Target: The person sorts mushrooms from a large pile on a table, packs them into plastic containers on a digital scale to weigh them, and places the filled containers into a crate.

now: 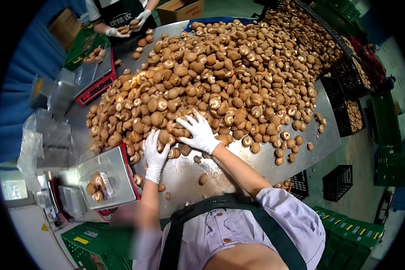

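A large heap of brown shiitake mushrooms [229, 72] covers the metal table. At its near edge, my left hand [155, 152] in a white glove curves its fingers and thumb around a mushroom [164, 137]. Just to the right, my right hand [200, 134], also gloved, lies with fingers spread over the mushrooms; its fingertips touch the heap. Small loose mushrooms [184, 149] sit on the table between and below the two hands.
On the left, a scale [108, 177] bears a small clear tray [105, 183] with several mushrooms. Another red scale [96, 85] stands farther back, near clear plastic trays [60, 96]. A co-worker's gloved hands [130, 28] hold mushrooms at the far side. Black crates [337, 182] stand at right.
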### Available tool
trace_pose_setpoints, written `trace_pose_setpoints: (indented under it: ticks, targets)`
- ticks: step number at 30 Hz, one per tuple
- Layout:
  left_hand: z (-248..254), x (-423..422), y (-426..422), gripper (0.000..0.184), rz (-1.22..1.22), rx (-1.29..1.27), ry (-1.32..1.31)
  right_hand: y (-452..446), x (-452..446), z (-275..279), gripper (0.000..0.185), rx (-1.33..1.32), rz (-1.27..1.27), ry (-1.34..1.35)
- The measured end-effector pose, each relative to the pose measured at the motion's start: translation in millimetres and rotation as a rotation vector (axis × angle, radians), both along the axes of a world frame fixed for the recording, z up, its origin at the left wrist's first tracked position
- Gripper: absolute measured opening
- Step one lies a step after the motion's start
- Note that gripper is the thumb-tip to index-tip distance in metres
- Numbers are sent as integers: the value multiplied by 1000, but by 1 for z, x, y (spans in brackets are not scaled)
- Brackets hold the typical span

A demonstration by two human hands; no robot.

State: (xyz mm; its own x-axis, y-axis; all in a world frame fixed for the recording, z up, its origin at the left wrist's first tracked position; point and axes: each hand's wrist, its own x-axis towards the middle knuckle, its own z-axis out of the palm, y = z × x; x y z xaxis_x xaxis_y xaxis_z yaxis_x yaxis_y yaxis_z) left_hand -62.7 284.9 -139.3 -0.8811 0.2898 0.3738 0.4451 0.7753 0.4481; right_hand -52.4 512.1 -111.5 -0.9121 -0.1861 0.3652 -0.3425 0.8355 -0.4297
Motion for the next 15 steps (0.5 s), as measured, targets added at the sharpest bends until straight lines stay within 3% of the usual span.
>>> trace_pose_setpoints:
  ticks: [6, 7, 12, 15]
  targets:
    - [-14, 72, -27, 84, 20, 111, -165, 6, 50, -5, 67, 27, 40, -58]
    - [-11, 83, -30, 85, 17, 40, -172, 8, 59, -4, 68, -6, 37, -68]
    - [7, 140, -38, 72, -30, 151, -169, 32, 130, 8, 62, -85, 37, -88]
    - [16, 174, -50, 65, -311, -73, -235, 46, 195, -11, 57, 27, 147, -161]
